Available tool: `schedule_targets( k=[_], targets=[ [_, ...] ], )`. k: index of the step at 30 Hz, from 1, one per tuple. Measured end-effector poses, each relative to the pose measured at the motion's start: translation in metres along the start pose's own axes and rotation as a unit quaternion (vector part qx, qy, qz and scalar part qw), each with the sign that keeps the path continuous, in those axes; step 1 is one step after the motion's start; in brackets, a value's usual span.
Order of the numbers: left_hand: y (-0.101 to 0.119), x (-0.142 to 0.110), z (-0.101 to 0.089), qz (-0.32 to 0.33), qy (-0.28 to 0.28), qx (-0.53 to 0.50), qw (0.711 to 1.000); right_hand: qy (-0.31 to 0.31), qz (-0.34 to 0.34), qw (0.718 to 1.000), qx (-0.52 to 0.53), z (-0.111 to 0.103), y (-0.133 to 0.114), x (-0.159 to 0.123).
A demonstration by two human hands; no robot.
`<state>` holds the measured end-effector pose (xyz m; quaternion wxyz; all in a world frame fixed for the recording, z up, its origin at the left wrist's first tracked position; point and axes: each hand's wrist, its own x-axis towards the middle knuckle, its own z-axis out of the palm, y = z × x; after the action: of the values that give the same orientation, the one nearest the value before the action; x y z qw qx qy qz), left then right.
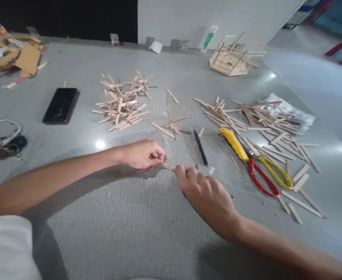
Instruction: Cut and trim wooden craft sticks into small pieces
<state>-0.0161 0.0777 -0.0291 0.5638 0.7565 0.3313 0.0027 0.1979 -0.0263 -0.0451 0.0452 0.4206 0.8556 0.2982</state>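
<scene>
Between my two hands a small wooden craft stick spans the gap, low over the grey table. My left hand pinches its left end, fingers curled. On the other end my right hand is closed, the knuckles hiding much of the stick. Just beyond the right hand lies a black pen. Ahead of my hands, a few sticks form a small crossed piece. Behind that, to the left, rises a loose pile of sticks, some crossed.
At right lie red-and-yellow-handled scissors, a yellow-handled cutter and many scattered sticks. A wooden stick frame stands at the back. A phone, a cable with a black object and cardboard scraps lie left.
</scene>
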Motion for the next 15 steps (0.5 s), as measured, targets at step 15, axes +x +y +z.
schedule_targets(
  k=[15],
  targets=[
    [-0.0013, -0.0001, -0.0005, -0.001, -0.003, -0.019, 1.0, -0.008, 0.008, 1.0, 0.029, -0.0012, 0.0006, -0.0019]
  ],
)
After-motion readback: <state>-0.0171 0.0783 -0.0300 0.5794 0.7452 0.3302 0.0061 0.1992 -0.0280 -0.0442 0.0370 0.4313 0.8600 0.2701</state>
